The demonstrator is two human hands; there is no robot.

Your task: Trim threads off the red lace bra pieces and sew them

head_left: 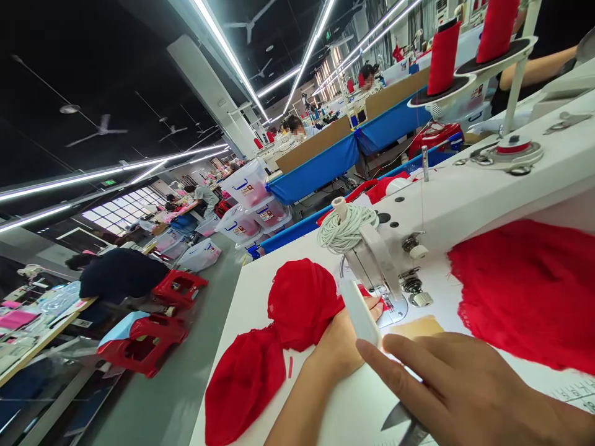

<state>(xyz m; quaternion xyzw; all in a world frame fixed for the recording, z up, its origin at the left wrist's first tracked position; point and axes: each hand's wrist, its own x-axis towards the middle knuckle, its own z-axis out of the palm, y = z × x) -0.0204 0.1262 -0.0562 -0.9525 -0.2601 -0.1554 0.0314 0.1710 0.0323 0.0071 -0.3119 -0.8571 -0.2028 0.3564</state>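
Note:
My left hand [341, 344] lies on the white sewing table [260, 291] and presses a red lace garment [297, 303] against the needle plate, fingers pinched on its edge by the presser foot [395, 291]. The garment's second red cup [244, 381] trails toward me. My right hand [465, 390] is in the foreground, curled round small scissors whose metal blades [400, 424] stick out beneath it. Its forefinger touches a flat white piece [360, 313] that stands up in front of my left hand. The white sewing machine [488, 186] spans the right side.
More red lace [525, 291] lies piled under the machine arm. A coil of white cord [346, 229] sits on the machine. Red thread cones [444, 56] stand on a rack. Red stools [139, 347] line the aisle at left, and other workers sit at blue-skirted tables [320, 170] behind.

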